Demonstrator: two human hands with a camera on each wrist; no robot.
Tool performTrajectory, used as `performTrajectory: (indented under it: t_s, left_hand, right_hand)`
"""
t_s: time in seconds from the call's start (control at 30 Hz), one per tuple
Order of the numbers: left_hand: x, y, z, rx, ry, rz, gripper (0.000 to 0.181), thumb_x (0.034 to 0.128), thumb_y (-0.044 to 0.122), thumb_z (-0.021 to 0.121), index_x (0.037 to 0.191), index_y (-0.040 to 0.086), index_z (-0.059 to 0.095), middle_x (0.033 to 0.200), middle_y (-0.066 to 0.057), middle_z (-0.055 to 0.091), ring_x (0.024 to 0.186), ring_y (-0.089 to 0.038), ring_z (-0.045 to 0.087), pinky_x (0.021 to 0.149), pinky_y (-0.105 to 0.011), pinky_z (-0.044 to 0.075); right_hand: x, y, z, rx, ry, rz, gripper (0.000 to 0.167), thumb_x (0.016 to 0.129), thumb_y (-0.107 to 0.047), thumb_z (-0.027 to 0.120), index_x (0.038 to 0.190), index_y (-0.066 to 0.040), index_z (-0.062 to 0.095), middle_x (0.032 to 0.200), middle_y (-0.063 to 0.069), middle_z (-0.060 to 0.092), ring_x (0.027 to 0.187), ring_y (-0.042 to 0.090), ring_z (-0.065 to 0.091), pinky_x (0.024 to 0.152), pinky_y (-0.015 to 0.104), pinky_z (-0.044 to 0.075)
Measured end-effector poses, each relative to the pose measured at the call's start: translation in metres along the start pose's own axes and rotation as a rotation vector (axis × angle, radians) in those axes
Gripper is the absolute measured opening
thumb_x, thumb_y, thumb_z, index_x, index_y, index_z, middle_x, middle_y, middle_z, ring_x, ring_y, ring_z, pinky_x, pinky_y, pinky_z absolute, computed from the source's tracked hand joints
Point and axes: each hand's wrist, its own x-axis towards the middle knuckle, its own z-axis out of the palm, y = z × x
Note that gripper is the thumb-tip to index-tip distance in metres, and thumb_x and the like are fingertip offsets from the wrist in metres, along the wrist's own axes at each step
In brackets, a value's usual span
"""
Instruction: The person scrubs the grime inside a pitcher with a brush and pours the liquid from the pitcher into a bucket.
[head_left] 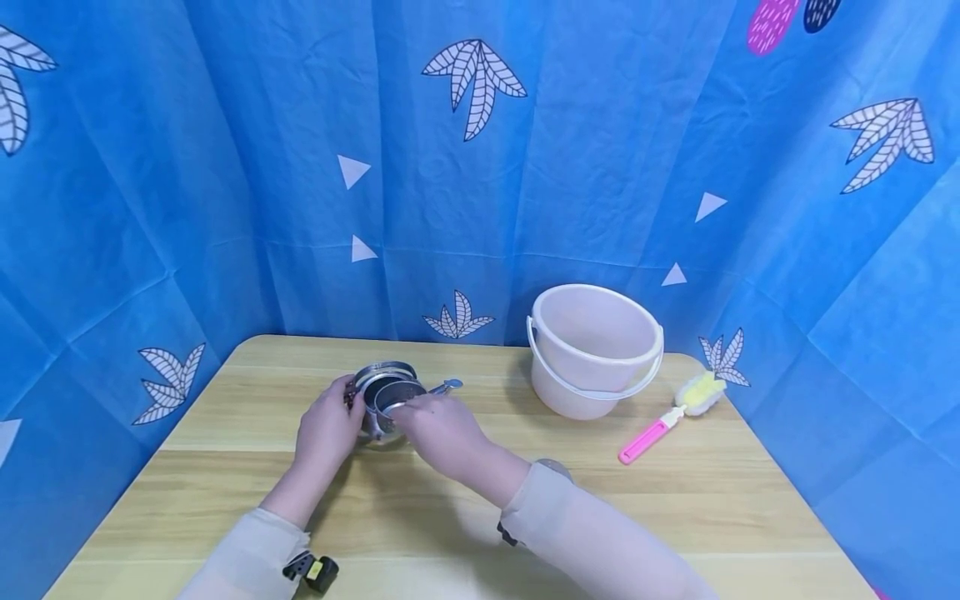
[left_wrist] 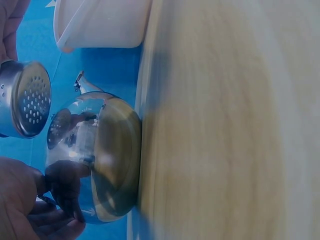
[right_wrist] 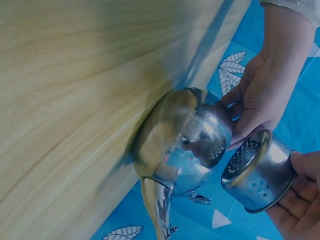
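A shiny steel teapot [head_left: 384, 369] stands on the table, its spout [head_left: 447, 386] pointing right. My left hand [head_left: 327, 423] holds the teapot at its left side, where a dark handle partly shows between the fingers. My right hand [head_left: 442, 429] pinches the rim of a perforated steel infuser basket [right_wrist: 260, 172]. The basket is just outside the teapot's opening, apart from its body in both wrist views. Small holes cover the basket's base [left_wrist: 35, 100], and the teapot's curved wall [left_wrist: 112, 150] mirrors both hands.
A white bucket [head_left: 570, 367] with its handle hanging forward stands at the back right. Beside it lies a sponge brush [head_left: 648, 437] with a pink handle. A small round clear or metallic thing [head_left: 555, 469] sits partly behind my right forearm. Blue curtains [head_left: 465, 208] surround the wooden table.
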Motion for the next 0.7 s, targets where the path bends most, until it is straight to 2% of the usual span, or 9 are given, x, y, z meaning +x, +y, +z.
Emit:
performTrajectory:
  t_s: [0.17,0.4,0.7]
  left_hand:
    - [0.0,-0.001,0.001,0.0,0.014,0.005,0.044,0.1001,0.018,0.053,0.137,-0.006,0.053,0.127,-0.03,0.062,0.111,-0.048,0.062,0.089,-0.061,0.051]
    - [0.0,0.0,0.0,0.0,0.009,-0.001,0.045,0.1003,0.019,0.053,0.137,-0.006,0.053,0.128,-0.03,0.061,0.112,-0.048,0.061,0.089,-0.061,0.051]
    - [0.0,0.001,0.0,-0.001,-0.005,-0.002,0.045,0.1006,0.019,0.051,0.138,-0.007,0.052,0.129,-0.031,0.06,0.114,-0.049,0.06,0.09,-0.061,0.05]
  right_hand:
    - [-0.004,-0.001,-0.001,-0.008,0.003,-0.004,0.015,0.093,-0.007,0.066,0.094,-0.02,0.074,0.087,-0.009,0.073,0.079,0.006,0.066,0.067,0.022,0.055]
    - [-0.009,0.001,-0.002,-0.005,-0.008,-0.004,0.015,0.095,-0.01,0.064,0.086,-0.021,0.069,0.081,-0.01,0.069,0.071,0.005,0.062,0.059,0.02,0.051]
    - [-0.017,0.003,-0.005,-0.011,-0.02,-0.025,0.015,0.093,-0.008,0.065,0.088,-0.021,0.071,0.082,-0.011,0.07,0.071,0.003,0.062,0.062,0.018,0.05]
